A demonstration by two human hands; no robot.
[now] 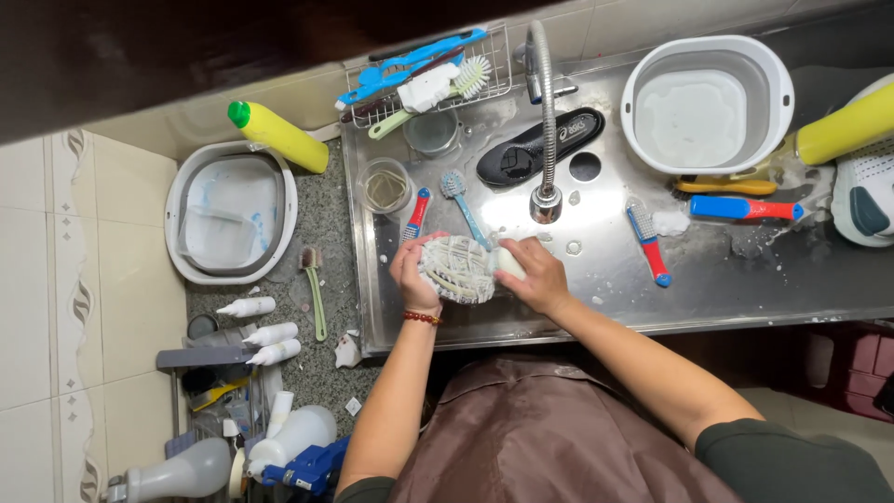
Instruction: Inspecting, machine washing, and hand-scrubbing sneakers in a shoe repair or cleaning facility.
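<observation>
Sink: steel sink point(745, 279), wet and soapy.
Tub: white tub point(706, 104) at the back edge.
Shoe: soapy shoe point(456, 268) near the sink's front edge, sole up.
Left hand: left hand point(412, 277) fingers clamped on the shoe.
Right hand: right hand point(533, 275) fingers closed round a white scrubber point(506, 262) touching the shoe.

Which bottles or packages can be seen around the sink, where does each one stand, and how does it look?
Yellow bottle: lying left of the sink, green cap.
Second yellow bottle: right edge, beside the white basin.
Three small white squeeze bottles: lying on the speckled counter, lower left.
White spray bottle: bottom left corner, rounded.
No signs or screens in view.
</observation>
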